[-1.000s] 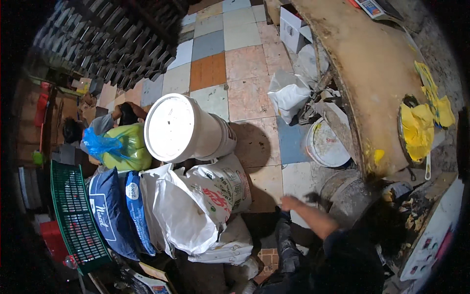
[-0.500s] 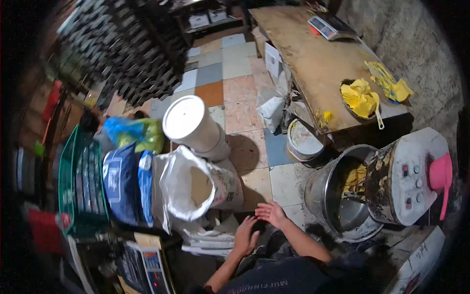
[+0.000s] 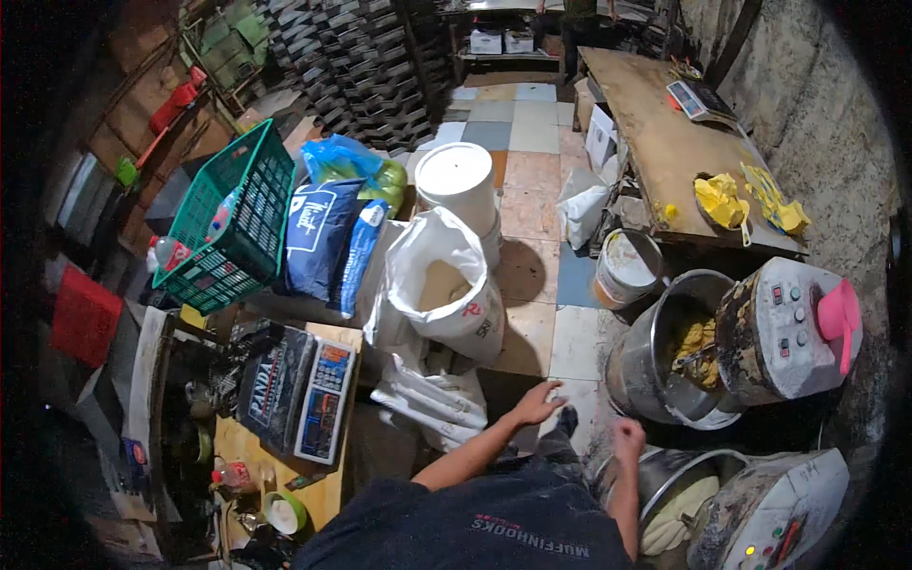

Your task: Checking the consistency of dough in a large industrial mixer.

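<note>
My left hand point(image 3: 539, 404) hangs over the floor in front of my body, fingers loosely bent and a little apart, nothing in it. Closest to it are folded white sacks point(image 3: 432, 397) and an open white sack point(image 3: 480, 318) with pale powder inside. My right hand point(image 3: 627, 440) is closed, with nothing visible in it, between two mixers. Ahead of it stands a steel mixing bowl point(image 3: 632, 366) with yellow dough point(image 3: 698, 351) under a mixer head point(image 3: 774, 332). Beside my right forearm, another bowl holds pale dough point(image 3: 679, 518).
White buckets point(image 3: 456, 173) stand behind the sack. A stained bucket point(image 3: 627, 271) sits by the wooden table point(image 3: 655, 123), which bears yellow dough point(image 3: 722, 199) and a scale point(image 3: 701, 100). At left are a green crate point(image 3: 233, 223) and another scale point(image 3: 325, 404). A pink dipper point(image 3: 838, 318) rests on the mixer.
My hands have moved apart, the right one to the right and closing. The view has turned, bringing the second mixer with pale dough and the left-hand scale more fully into sight.
</note>
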Demonstrator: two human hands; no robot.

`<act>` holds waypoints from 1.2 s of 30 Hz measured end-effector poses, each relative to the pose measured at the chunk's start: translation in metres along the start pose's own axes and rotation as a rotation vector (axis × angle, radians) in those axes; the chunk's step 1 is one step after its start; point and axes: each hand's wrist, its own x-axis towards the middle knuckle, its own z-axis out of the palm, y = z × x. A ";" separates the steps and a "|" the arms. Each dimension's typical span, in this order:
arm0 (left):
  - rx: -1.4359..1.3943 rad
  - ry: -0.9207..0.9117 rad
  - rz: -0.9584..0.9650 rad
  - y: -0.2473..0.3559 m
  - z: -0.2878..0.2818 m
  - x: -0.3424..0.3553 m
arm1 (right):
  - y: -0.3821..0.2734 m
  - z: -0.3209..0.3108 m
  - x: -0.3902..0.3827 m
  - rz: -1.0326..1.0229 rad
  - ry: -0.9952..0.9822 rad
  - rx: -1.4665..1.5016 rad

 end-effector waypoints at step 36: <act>-0.482 0.072 -0.661 -0.102 0.037 0.044 | -0.093 -0.518 0.250 0.415 0.476 0.136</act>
